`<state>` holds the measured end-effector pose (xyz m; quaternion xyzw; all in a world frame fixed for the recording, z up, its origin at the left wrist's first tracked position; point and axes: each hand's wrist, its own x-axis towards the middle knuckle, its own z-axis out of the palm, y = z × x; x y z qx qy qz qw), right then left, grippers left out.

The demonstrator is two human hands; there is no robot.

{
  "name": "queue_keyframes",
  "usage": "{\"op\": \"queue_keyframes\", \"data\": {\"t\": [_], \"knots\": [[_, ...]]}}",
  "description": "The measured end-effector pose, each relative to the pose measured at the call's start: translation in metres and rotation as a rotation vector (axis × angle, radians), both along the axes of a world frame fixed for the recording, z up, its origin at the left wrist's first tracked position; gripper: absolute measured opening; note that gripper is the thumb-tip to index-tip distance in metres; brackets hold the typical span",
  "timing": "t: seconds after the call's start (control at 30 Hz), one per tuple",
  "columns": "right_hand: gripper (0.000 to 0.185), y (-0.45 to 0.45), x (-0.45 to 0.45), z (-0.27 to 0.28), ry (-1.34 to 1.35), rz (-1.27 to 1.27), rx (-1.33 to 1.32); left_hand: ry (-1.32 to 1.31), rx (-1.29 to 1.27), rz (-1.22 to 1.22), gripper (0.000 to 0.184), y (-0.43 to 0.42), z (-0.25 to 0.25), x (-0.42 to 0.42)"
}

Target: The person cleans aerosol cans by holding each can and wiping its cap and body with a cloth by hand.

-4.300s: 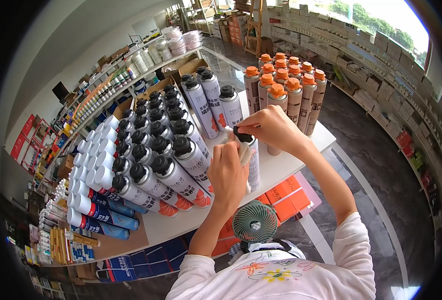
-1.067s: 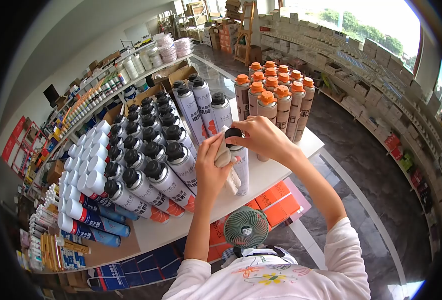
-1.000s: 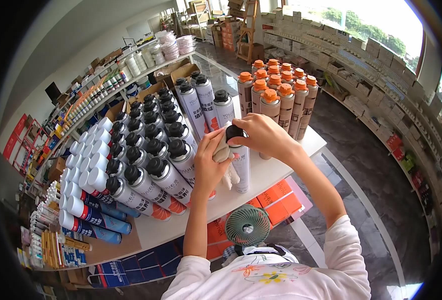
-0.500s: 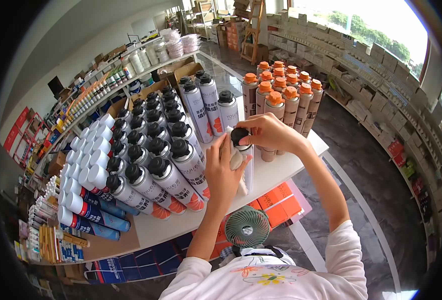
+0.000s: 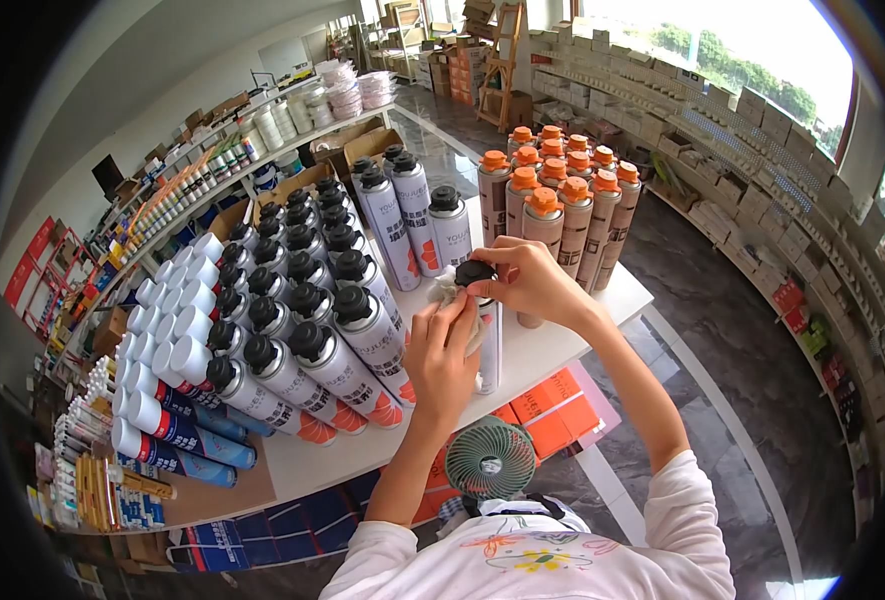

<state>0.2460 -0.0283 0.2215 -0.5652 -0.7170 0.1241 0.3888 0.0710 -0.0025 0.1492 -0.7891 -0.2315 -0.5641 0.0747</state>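
Note:
A white can stands upright near the front edge of the white table. My right hand pinches the black cap at its top. Held in my left hand is a crumpled pale cloth, pressed against the cap's left side and hanging down beside the can. Just behind stands another white can with a black top. Rows of black-topped white cans fill the area left of my left hand. Brown cans with orange caps stand behind my right hand.
White-capped blue cans stand at the table's left. A green fan is close to my chest, beside orange boxes below the table edge. Stocked shelves curve along the right; a wooden ladder stands at the back.
The view has shifted slightly. My right fingers have changed their hold on the black cap, which now looks tilted, and the cloth has moved up beside it.

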Motion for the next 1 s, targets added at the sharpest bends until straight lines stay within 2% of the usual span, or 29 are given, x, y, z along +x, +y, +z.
{"op": "queue_keyframes", "data": {"t": [0.1, 0.2, 0.37, 0.5, 0.7, 0.77, 0.8, 0.87, 1.0], "knots": [[0.045, 0.000, -0.006, -0.005, 0.027, -0.027, 0.023, -0.018, -0.077, -0.025, 0.049, -0.003, 0.003, -0.002], [0.046, 0.001, -0.016, -0.008, -0.052, -0.110, 0.121, -0.121, -0.261, -0.121, 0.051, 0.007, 0.002, -0.005], [0.045, 0.003, -0.014, -0.013, -0.054, -0.095, 0.163, -0.052, -0.286, -0.144, 0.052, 0.010, 0.005, -0.010], [0.045, 0.003, -0.016, -0.014, -0.072, -0.112, 0.183, 0.074, -0.274, -0.041, 0.057, 0.004, 0.007, -0.009], [0.046, -0.001, -0.018, -0.011, -0.035, -0.123, 0.149, 0.132, -0.471, -0.037, 0.063, 0.007, 0.028, -0.009], [0.046, -0.001, -0.018, -0.008, -0.003, -0.125, 0.103, 0.086, -0.501, -0.208, 0.066, 0.024, 0.023, -0.013], [0.046, 0.002, -0.018, -0.014, -0.005, -0.124, 0.107, 0.061, -0.416, -0.184, 0.064, 0.023, 0.021, -0.012], [0.046, 0.011, -0.017, -0.030, -0.033, -0.162, 0.318, 0.059, -0.354, -0.150, 0.061, 0.021, 0.019, -0.011], [0.046, 0.007, -0.018, -0.026, 0.017, -0.187, 0.250, 0.085, -0.222, -0.012, 0.053, 0.011, 0.012, -0.011]]}}
